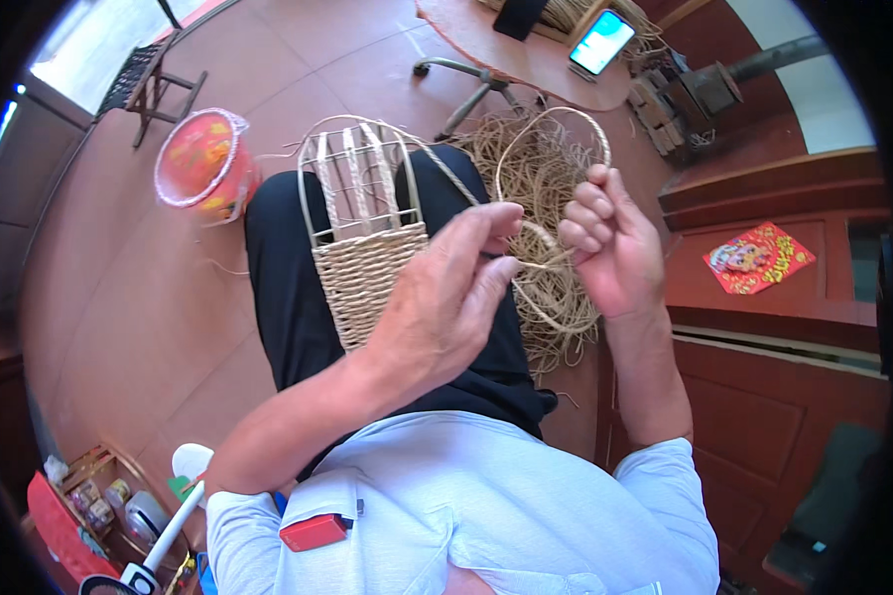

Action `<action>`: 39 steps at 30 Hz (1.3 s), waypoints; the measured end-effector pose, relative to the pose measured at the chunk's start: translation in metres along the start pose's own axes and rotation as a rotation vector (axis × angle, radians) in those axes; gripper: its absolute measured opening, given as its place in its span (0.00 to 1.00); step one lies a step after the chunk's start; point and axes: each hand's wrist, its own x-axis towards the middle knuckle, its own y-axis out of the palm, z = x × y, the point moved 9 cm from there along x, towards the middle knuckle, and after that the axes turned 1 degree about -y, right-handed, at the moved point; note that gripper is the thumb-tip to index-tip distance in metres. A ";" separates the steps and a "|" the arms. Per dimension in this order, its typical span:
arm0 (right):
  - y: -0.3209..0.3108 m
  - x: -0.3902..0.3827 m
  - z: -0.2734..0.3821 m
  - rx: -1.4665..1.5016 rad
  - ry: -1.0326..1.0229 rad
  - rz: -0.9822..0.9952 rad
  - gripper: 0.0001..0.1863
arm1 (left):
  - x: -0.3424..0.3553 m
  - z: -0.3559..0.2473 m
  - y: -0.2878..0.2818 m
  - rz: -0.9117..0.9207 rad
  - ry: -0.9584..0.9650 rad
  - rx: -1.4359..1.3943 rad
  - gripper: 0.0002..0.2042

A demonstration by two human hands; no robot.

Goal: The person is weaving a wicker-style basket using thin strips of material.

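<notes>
A partly woven tan basket with a tall rod frame (362,283) lies across the thighs of the person's black trousers (288,283), left of the hands. Its lower part is closely woven in twisted strands; above that, the bare rods rise into an arch, and several pale wrapped strips run lengthwise between them. The left hand (451,288) is in front of the woven part's right edge and covers some of it, its thumb and fingers partly curled with a gap between them; whether they pinch anything, I cannot tell. The right hand (615,233), raised to the right and well apart from the basket, has its fingers closed on a thin twisted tan cord (603,139), which arches in a large loop above and between the hands. Behind and below the loop, a loose tangled heap of tan strands (551,183) covers the floor beside the right leg. A round red bucket with a pale pink rim (231,193) stands near the left knee.
</notes>
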 end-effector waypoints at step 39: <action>0.000 -0.033 0.036 0.094 -0.119 -0.033 0.13 | -0.030 0.032 0.086 0.436 -0.256 -0.208 0.29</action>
